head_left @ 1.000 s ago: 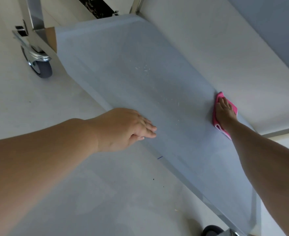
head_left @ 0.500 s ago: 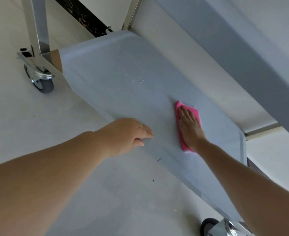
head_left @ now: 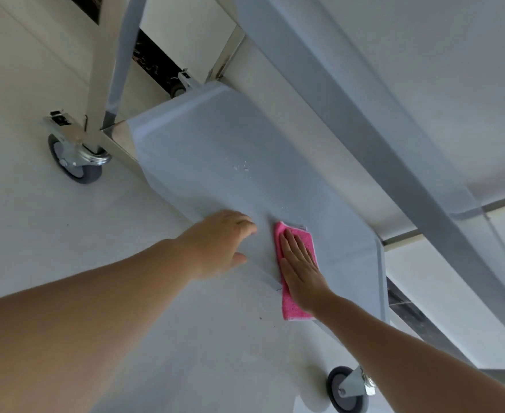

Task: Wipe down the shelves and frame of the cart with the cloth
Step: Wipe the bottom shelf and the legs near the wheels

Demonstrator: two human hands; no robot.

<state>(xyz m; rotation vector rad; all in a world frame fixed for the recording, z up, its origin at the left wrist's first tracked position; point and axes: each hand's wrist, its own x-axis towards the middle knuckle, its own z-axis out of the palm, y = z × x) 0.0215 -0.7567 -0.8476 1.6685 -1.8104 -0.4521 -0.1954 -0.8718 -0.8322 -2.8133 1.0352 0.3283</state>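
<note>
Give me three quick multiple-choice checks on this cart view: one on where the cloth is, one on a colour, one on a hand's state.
1. Where does the cloth lie?
A. On the floor by a wheel
B. On the bottom shelf, hanging over its near edge
C. On the upper shelf

2. What colour is the cloth?
A. Pink
B. Yellow
C. White

3. How is the right hand set?
A. Fist closed around the cloth
B. Lifted clear of the cloth
C. Flat, palm down on the cloth

Answers:
1. B, the cloth lies on the bottom shelf and its lower end passes the near edge.
2. A, it is bright pink against the grey shelf.
3. C, the fingers lie spread and straight on top, while the left hand rests on the shelf edge beside it.
</note>
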